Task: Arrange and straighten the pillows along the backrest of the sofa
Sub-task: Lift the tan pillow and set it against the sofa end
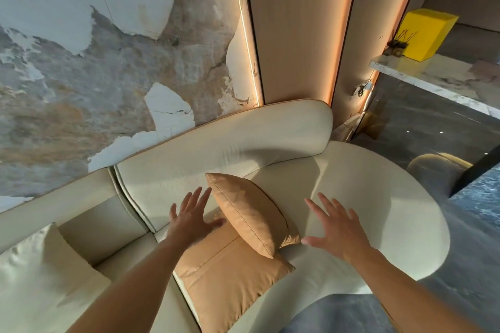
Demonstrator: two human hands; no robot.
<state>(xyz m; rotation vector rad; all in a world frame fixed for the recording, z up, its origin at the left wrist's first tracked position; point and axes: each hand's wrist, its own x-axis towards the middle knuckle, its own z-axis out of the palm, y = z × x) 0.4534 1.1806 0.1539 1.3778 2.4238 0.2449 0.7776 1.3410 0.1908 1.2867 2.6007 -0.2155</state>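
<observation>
A cream sofa (365, 192) with a curved backrest (243, 138) fills the middle of the head view. Two tan pillows sit on its seat. The upper tan pillow (249, 213) stands on edge, tilted, leaning toward the backrest. The lower tan pillow (227, 273) lies flat under it. A cream pillow (35, 273) rests at the lower left against the backrest. My left hand (190, 217) hovers open just left of the upper pillow, its thumb near the pillow's lower edge. Right of that pillow, my right hand (335, 227) is spread open over the bare seat.
A marbled wall (94, 67) rises behind the sofa, with lit wooden panels (297, 35) to its right. A white marble ledge (433, 81) at the right carries a yellow box (427, 35) and a reed diffuser (396, 47). Dark glossy floor (422, 121) lies beyond the sofa's rounded end.
</observation>
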